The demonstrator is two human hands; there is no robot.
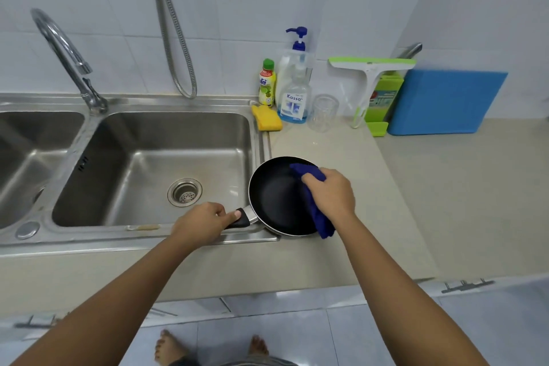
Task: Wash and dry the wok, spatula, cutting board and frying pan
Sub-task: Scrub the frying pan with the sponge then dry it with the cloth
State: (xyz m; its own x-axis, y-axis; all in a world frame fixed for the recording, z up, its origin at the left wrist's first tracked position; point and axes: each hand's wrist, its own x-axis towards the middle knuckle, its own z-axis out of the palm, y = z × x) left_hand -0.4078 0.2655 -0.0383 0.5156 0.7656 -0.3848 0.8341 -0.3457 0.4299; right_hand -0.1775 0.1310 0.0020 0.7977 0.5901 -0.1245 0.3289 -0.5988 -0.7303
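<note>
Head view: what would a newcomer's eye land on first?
The black pan just right of the sink: the left hand grips its handle while the right hand holds a bunched blue cloth inside it. Next, the blue board leaning on the wall at the back right, beside a green squeegee.

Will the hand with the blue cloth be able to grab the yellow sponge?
Probably yes. Only bare counter lies between the right hand and the sponge. But that hand grips the cloth, so it would have to let go first.
</note>
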